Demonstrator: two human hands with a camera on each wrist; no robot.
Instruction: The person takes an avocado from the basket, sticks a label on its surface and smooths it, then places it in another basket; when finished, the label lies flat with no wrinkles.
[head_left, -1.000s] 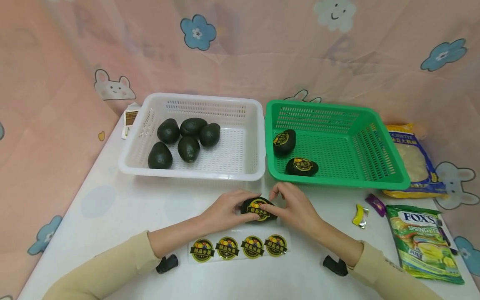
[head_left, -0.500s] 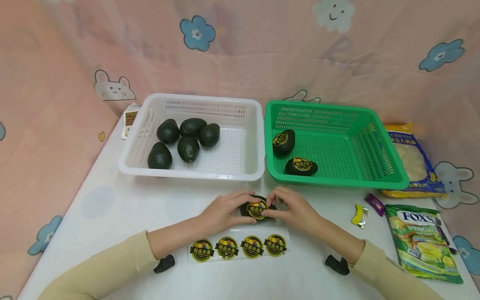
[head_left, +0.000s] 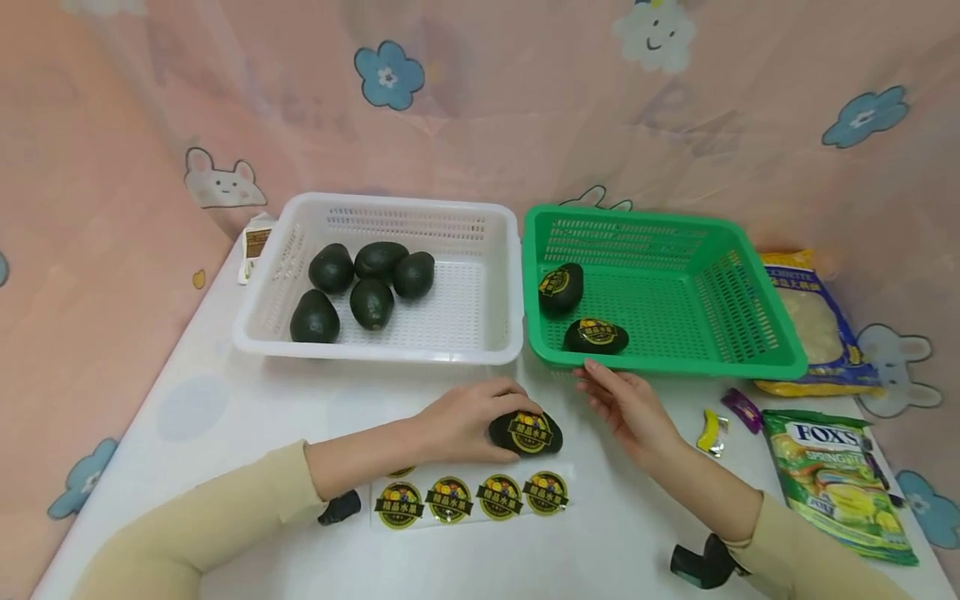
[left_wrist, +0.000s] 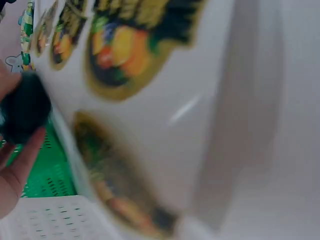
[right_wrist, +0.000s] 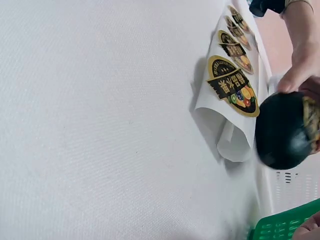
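My left hand point(head_left: 472, 419) grips a dark avocado point(head_left: 527, 432) that lies on the white table and bears a yellow-and-black sticker. It shows as a dark round shape point(right_wrist: 285, 132) in the right wrist view. My right hand point(head_left: 626, 402) hovers open just right of it, fingertips near the front rim of the green basket point(head_left: 675, 363), holding nothing. A sticker sheet point(head_left: 472, 497) with several round stickers lies in front of the avocado, its end curled up point(right_wrist: 232, 85). Two stickered avocados point(head_left: 561, 288) point(head_left: 596, 336) lie in the green basket. The left wrist view is blurred, showing stickers point(left_wrist: 125, 55) close up.
A white basket point(head_left: 375, 348) at the left holds several plain avocados point(head_left: 371, 302). Right of the green basket lie a yellow bag point(head_left: 813, 321), a green Fox's candy bag point(head_left: 840, 479) and two loose candy wrappers point(head_left: 712, 429). A small carton point(head_left: 255, 246) stands behind the white basket.
My right hand has let go of the avocado and moved right, opening near the green basket. My left hand keeps hold of the avocado, which has shifted slightly towards me.
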